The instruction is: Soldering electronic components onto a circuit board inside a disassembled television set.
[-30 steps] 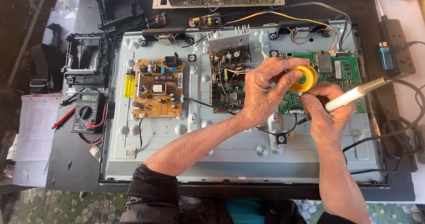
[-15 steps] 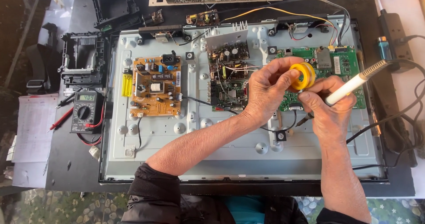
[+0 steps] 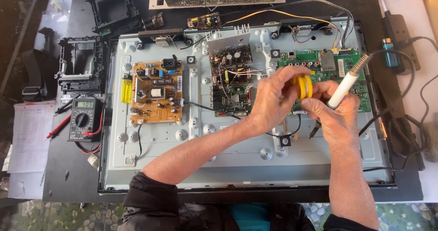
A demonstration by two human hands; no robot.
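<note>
Big grey TV back panel point(image 3: 237, 167) lies flat under both hands, boards facing up for access. Green main board point(image 3: 315, 60) sits just beyond the hands; brown power board point(image 3: 155, 93) well off to the left hand's side. Right hand point(image 3: 335, 114) is closed round a white soldering iron point(image 3: 344, 87), tip angled away. Left hand point(image 3: 273, 98) pinches a yellow solder spool point(image 3: 305, 87), touching right fingers, prob. to steady it.

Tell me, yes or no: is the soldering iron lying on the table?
No, the right hand holds the soldering iron in the air beside the yellow spool in the left hand.
</note>
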